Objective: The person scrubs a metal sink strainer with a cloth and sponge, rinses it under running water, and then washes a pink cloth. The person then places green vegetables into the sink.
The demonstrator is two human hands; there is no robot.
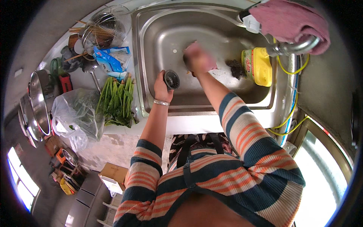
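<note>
A dark round sink strainer [172,79] with a perforated side is held in my left hand [163,88], over the left part of the stainless steel sink [175,98]. My right hand [200,67] is pressed down in the middle of the basin on a pink cloth [194,48]. Blur covers much of that hand and cloth, so the finger positions are hard to make out. Part of a dark round shape, possibly the drain, shows at the cloth's left edge. Right of the cloth sits a dark scrubber-like clump [236,68], beside a yellow detergent bottle [262,66].
Leafy greens [117,100], a clear plastic bag [78,110], a blue packet [112,61] and a wire basket [106,28] crowd the left counter. Another pink cloth [289,24] hangs over the faucet [295,48]. A yellow cord [296,105] runs along the right.
</note>
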